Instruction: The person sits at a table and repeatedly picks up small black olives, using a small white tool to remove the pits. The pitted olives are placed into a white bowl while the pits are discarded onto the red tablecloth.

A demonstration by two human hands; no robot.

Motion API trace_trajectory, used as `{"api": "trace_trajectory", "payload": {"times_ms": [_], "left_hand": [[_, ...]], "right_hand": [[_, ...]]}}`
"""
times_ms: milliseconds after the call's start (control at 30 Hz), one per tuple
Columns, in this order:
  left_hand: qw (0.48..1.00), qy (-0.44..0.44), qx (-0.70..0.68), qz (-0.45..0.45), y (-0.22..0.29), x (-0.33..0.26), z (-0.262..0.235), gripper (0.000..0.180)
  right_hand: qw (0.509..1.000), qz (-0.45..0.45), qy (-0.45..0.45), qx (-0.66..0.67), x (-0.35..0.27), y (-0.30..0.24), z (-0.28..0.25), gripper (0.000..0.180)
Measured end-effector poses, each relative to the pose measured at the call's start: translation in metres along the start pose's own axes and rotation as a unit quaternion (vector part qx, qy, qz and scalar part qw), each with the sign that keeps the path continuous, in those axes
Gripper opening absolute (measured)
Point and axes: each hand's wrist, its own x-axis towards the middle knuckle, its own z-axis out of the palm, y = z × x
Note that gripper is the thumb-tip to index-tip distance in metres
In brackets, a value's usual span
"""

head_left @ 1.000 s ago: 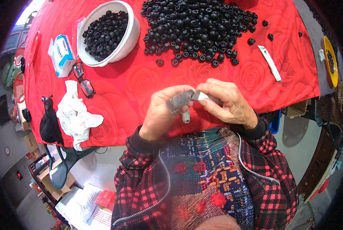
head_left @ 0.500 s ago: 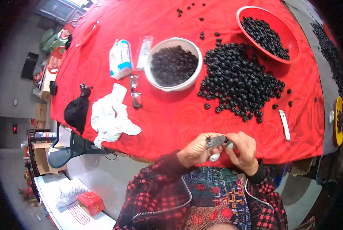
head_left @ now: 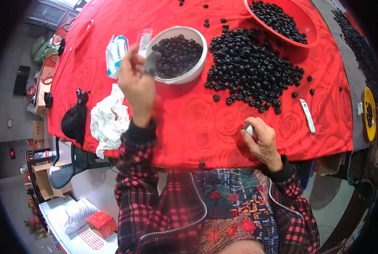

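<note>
My left hand (head_left: 139,86) is raised at the left rim of a white bowl (head_left: 202,59) filled with small dark round pieces (head_left: 178,55). Motion blurs it, but its fingers look apart, and a grey covering (head_left: 152,63) shows on one of them. I see nothing held there. Over the near part of the table, my right hand (head_left: 263,142) pinches a small pale grey-white piece (head_left: 249,128), mostly hidden by the fingers. Beyond it spreads a heap of black bead-like pieces (head_left: 252,67). One single black piece (head_left: 202,164) lies at the table's near edge.
A red bowl (head_left: 310,31) of black pieces stands at the far right. A tissue pack (head_left: 115,59), a white cloth (head_left: 108,122) and a black cap-like thing (head_left: 74,120) lie left on the red tablecloth (head_left: 184,122). A pale strip (head_left: 307,115) lies right. A yellow dish (head_left: 370,127) sits beyond.
My left hand has parted from my right and swung left and away from me to the white bowl. My right hand has moved slightly away from my body. The whole view has shifted a little.
</note>
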Motion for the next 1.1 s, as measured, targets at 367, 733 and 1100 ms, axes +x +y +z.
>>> {"api": "trace_trajectory", "payload": {"times_ms": [367,733,1100], "left_hand": [[0.929,-0.362,0.012,0.073,-0.009,-0.089,0.053,0.018],[0.673,-0.403,-0.428,-0.45,0.043,-0.13,0.014,0.024],[0.501,-0.406,-0.475,-0.599,0.061,-0.149,0.005,0.021]], "right_hand": [[0.999,0.03,-0.024,-0.004,-0.002,-0.001,0.001,0.027],[0.987,0.016,-0.018,0.158,0.005,-0.019,-0.015,0.032],[0.98,-0.008,-0.083,0.182,-0.003,-0.022,-0.011,0.032]]}}
